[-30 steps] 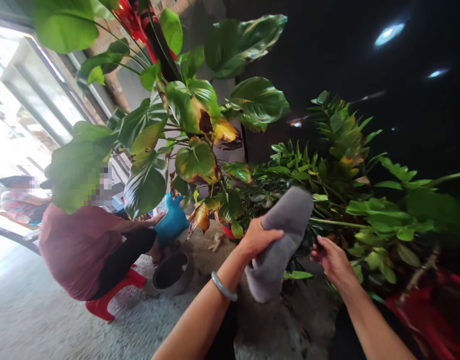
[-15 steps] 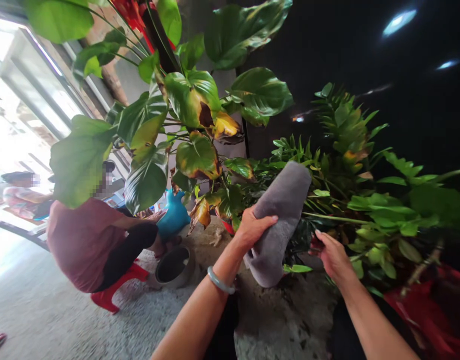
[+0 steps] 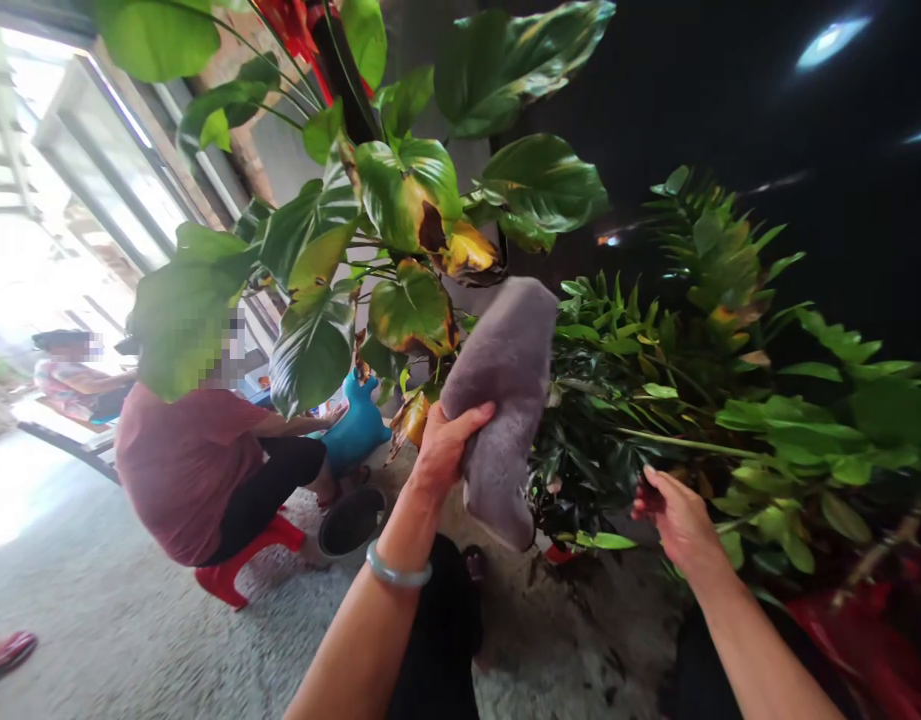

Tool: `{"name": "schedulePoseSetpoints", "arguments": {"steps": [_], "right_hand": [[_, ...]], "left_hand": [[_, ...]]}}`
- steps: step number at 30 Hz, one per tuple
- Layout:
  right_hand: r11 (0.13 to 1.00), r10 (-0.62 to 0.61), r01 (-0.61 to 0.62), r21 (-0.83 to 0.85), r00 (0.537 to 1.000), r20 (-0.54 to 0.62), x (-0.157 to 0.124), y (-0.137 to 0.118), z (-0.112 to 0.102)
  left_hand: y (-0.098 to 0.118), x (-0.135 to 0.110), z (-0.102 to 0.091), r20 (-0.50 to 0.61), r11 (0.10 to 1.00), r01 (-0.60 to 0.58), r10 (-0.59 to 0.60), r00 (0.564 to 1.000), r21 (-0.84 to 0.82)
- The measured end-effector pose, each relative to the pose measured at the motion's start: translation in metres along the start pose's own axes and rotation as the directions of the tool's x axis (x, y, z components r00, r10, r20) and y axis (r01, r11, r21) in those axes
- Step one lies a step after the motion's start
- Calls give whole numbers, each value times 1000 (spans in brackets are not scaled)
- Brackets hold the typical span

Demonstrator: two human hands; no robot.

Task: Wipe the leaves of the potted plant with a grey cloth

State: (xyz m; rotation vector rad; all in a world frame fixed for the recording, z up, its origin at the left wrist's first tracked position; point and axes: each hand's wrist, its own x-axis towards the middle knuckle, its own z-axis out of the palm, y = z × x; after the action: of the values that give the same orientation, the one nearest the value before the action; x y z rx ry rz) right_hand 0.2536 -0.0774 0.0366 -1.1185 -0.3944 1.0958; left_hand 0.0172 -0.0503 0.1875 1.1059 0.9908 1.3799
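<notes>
My left hand (image 3: pixel 443 450) grips a folded grey cloth (image 3: pixel 505 390) and holds it up in front of a big-leaved plant (image 3: pixel 400 200) whose leaves have yellow and brown patches. A pale bangle (image 3: pixel 397 573) sits on that wrist. My right hand (image 3: pixel 674 515) reaches low into the bushy green plants (image 3: pixel 700 400) on the right, its fingers curled among stems and leaves; what they hold is hidden.
A person in a maroon top (image 3: pixel 182 460) squats on a red stool (image 3: pixel 242 565) at the left, one hand on a blue watering can (image 3: pixel 359 425). A round grey bowl (image 3: pixel 351 520) lies on the speckled floor. Red fabric (image 3: pixel 872 640) shows at the lower right. Bright windows stand at the far left.
My left hand has carried the grey cloth up and to the left, toward the big yellowed leaves. My right hand has stayed low in the right-hand plants.
</notes>
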Motion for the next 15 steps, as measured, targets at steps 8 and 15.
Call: {"name": "schedulePoseSetpoints", "arguments": {"steps": [8,15], "right_hand": [[1000,-8,8,14,999,-32,3,4,-3],[1000,-14,14,14,1000,-17,1,4,5]], "left_hand": [[-68,-69,-26,-158,930,358,-343,926,77],[-11,-10,-21,-301,993,-83,103,948,79]]}}
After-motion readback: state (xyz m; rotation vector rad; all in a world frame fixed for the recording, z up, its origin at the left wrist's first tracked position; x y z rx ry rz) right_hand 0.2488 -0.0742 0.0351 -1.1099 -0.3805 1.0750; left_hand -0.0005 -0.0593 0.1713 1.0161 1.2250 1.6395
